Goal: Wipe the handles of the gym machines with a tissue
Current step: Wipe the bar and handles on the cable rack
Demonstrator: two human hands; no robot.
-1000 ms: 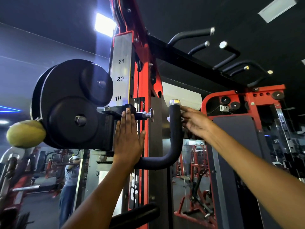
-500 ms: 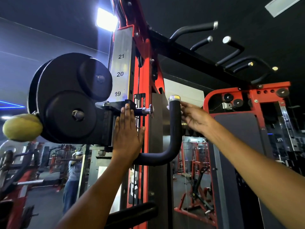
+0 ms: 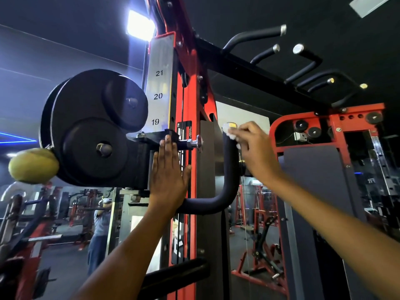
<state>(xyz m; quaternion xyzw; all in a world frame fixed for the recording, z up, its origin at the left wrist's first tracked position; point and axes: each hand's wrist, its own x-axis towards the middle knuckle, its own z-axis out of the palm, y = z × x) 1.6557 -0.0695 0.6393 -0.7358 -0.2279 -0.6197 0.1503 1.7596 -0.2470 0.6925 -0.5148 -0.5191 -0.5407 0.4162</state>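
- Head view: the right hand (image 3: 254,148) is pinching a white tissue (image 3: 229,133) in curled fingers, pressing it against the top of the black J-shaped handle (image 3: 229,169), just beside its silver end cap (image 3: 231,125); the handle is curving down and left toward the red upright (image 3: 190,148).
- The left hand (image 3: 168,176) is lying flat, fingers straight and together, gripping nothing, pressing on the black carriage (image 3: 140,165) beside the upright; its fingertips are reaching the bracket by the silver pop-pin (image 3: 198,143).
- Black pulley wheels (image 3: 95,131) are sitting left of the numbered strip (image 3: 160,83) reading 19, 20, 21; a yellow-green ball (image 3: 33,167) is hanging beside them.
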